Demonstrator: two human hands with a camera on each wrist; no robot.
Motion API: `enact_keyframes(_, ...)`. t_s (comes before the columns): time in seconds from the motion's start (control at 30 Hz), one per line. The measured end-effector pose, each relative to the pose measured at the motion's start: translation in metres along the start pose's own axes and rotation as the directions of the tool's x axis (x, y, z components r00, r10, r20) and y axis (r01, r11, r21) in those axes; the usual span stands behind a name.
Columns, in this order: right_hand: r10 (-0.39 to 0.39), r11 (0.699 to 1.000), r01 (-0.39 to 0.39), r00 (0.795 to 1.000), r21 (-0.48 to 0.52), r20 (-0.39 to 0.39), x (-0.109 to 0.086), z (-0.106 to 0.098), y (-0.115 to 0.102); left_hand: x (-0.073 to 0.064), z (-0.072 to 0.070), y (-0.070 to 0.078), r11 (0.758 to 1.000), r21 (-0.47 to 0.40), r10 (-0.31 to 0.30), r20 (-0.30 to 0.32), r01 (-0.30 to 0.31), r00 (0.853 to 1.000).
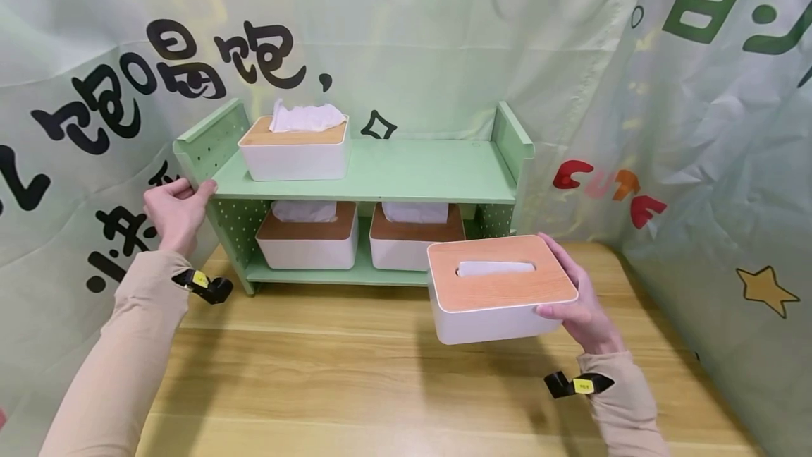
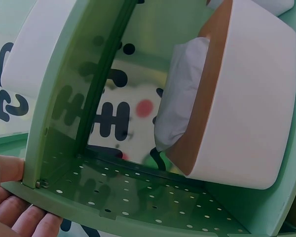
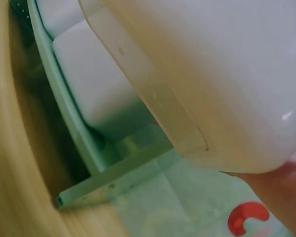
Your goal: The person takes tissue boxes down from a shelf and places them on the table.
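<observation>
My right hand grips a white tissue box by its right end, thumb on the front. The box has a wood-look lid with a slot, and folded tissue shows inside the slot. It is held up in front of the lower right of a green two-tier shelf. My left hand pinches the shelf's left side panel at the upper board, thumb on one face and fingers on the other, as the left wrist view shows. In the right wrist view the held box's pale underside fills much of the picture.
One tissue box stands on the upper board at the left. Two more, a left one and a right one, stand on the lower board. The shelf rests on a wooden table; a printed cloth hangs behind and beside it.
</observation>
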State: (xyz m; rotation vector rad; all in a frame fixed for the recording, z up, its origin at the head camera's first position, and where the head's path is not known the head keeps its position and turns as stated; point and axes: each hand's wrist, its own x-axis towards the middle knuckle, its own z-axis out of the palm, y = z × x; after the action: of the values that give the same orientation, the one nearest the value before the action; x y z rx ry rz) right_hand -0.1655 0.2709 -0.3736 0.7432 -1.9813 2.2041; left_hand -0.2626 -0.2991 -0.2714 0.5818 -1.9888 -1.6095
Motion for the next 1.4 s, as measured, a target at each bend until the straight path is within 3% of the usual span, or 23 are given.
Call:
enact_keyframes(0.43,-0.005,1.0,0.005,1.0,-0.002,0.016,-0.014,-0.023,0.029,0.0,0.0,0.0,1.0,0.005,0.002,0.0,-0.002,1.0)
enact_keyframes(0.73,0.021,1.0,-0.02,0.999,0.002,-0.026,-0.028,-0.034,0.038,0.0,-0.001,0.001,1.0,-0.015,-0.012,-0.003,0.012,1.0)
enact_keyframes(0.97,0.109,0.994,-0.108,0.99,0.015,-0.087,-0.048,-0.049,0.049,-0.001,-0.001,0.001,1.0,0.003,-0.008,-0.001,0.008,1.0)
enact_keyframes(1.2,0.001,0.999,0.002,0.998,0.042,-0.063,-0.053,-0.068,0.059,-0.002,-0.001,0.003,1.0,-0.007,-0.015,-0.002,0.014,1.0)
enact_keyframes(1.4,-0.001,0.999,0.004,0.998,0.043,-0.069,-0.062,-0.082,0.064,-0.003,-0.001,0.002,1.0,0.0,-0.015,0.003,0.015,1.0)
